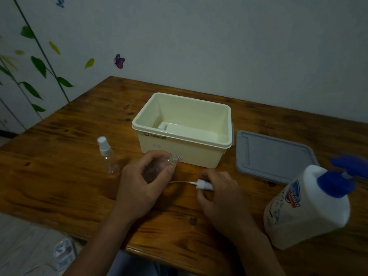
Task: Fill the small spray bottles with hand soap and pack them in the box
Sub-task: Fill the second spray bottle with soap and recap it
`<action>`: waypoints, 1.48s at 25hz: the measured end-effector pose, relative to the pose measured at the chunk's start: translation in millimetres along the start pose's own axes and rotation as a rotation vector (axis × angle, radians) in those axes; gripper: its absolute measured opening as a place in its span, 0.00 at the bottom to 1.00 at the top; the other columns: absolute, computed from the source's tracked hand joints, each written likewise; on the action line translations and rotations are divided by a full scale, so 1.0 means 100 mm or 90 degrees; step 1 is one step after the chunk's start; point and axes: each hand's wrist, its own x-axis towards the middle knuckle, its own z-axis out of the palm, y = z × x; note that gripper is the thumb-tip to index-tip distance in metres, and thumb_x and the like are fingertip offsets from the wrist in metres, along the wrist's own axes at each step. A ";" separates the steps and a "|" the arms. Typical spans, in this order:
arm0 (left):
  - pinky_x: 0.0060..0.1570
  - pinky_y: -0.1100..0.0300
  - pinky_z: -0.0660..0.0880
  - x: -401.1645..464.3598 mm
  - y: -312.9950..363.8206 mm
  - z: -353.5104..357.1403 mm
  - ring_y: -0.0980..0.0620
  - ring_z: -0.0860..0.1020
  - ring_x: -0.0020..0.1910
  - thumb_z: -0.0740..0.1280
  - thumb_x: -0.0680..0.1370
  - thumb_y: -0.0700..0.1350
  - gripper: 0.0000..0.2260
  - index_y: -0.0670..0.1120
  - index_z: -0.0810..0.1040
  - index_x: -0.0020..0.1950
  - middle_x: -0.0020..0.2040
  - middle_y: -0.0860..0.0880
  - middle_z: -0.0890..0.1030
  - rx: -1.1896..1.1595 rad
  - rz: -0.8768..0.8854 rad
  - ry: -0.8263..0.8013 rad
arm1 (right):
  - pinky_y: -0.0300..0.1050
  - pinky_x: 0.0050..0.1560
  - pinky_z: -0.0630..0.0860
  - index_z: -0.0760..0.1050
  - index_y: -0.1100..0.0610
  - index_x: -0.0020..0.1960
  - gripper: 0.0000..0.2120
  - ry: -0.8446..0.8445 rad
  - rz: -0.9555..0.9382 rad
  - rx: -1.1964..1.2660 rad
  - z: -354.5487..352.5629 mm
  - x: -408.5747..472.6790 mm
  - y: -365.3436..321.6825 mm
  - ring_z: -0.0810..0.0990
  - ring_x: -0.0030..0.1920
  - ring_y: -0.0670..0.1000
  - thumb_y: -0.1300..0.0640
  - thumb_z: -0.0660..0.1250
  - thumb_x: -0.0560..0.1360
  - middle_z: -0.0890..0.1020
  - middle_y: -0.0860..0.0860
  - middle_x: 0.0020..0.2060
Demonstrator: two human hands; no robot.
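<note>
Mid-frame, the left hand (142, 176) grips an uncapped clear bottle (169, 162); the right hand (221, 193) pinches its white sprayer (203, 184) beside it.

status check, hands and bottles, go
Left hand grips open spray bottle; right hand pinches its sprayer cap. Second bottle capped, untouched. Soap jug unobstructed.

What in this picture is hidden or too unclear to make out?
- Body of the open bottle: covered by the left hand, head view.
- Spray cap: partly hidden under the right hand.
- Box floor: near wall hides part.
- Soap jug label: blurred.
- Pump: blurred, cut by the right edge.
</note>
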 end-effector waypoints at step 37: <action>0.45 0.74 0.74 0.29 1.01 1.18 0.66 0.75 0.53 0.66 0.69 0.60 0.13 0.64 0.76 0.53 0.55 0.67 0.75 -0.153 0.143 -0.258 | 0.34 0.39 0.74 0.76 0.44 0.52 0.15 0.313 0.164 0.145 -1.58 -0.40 0.01 0.79 0.44 0.43 0.40 0.55 0.76 0.80 0.41 0.43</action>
